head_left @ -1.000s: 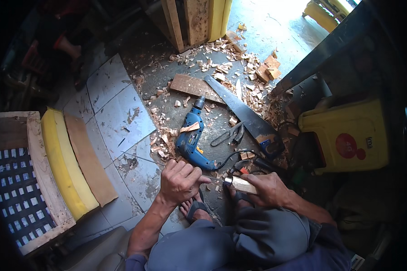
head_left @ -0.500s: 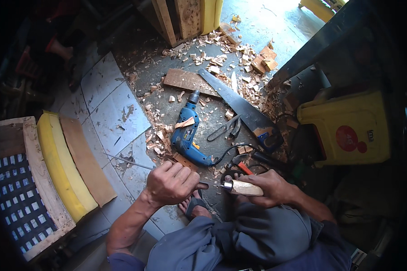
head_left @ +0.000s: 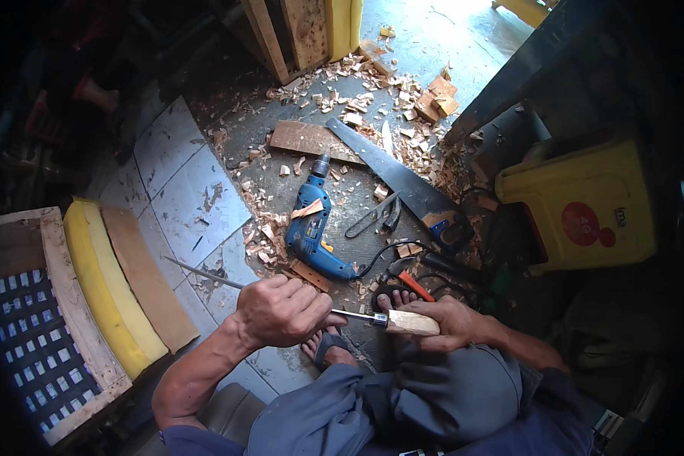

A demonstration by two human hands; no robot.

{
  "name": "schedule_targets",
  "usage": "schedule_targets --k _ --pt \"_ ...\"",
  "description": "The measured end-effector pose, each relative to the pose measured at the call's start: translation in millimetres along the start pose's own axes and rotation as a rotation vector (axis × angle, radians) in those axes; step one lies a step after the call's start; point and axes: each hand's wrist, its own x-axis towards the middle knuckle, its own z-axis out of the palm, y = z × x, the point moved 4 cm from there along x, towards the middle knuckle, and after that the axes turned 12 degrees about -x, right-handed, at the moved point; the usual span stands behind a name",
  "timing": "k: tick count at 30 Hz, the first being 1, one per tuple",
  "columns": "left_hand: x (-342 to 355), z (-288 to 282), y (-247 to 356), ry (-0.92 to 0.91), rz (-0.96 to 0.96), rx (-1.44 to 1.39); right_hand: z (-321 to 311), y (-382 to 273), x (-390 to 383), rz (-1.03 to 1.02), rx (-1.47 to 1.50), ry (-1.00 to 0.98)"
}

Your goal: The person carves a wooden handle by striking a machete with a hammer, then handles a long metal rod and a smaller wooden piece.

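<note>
My left hand [head_left: 281, 310] is closed round a long thin metal rod [head_left: 205, 273], whose tapered end sticks out to the left. On the other side of that fist the rod runs on to the metal collar of a pale wooden handle [head_left: 413, 323], and its end meets the collar. The handle lies in my right hand [head_left: 456, 323], fingers wrapped round its rear part. Both hands are above my knees and sandalled feet. How deep the rod sits in the handle is hidden.
Beyond my hands lie a blue power drill [head_left: 311, 228], pliers [head_left: 376, 216], a handsaw [head_left: 395, 175] and a wooden board [head_left: 311, 140] among wood chips. A red-handled tool [head_left: 415, 286] is near my foot. A yellow container [head_left: 577, 205] stands right; a wooden frame [head_left: 61, 281] is left.
My left hand has shifted slightly left with the rod. A length of rod now shows between that hand and the handle's collar. My right hand has stayed nearly in place.
</note>
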Motion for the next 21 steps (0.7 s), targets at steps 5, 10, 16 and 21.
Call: schedule_targets --k 5,10,16,21 --pt "5 -6 3 0.024 -0.068 0.0 -4 -5 2 -0.166 -0.098 0.233" --pt "16 -12 8 0.045 -0.046 0.077 -7 -8 5 -0.158 -0.219 0.262" --pt "23 -22 19 0.075 -0.028 0.204 -12 -20 3 -0.311 -0.473 0.379" --pt "29 -25 26 0.096 -0.071 0.28 -13 -20 -1 -0.357 -0.533 0.451"
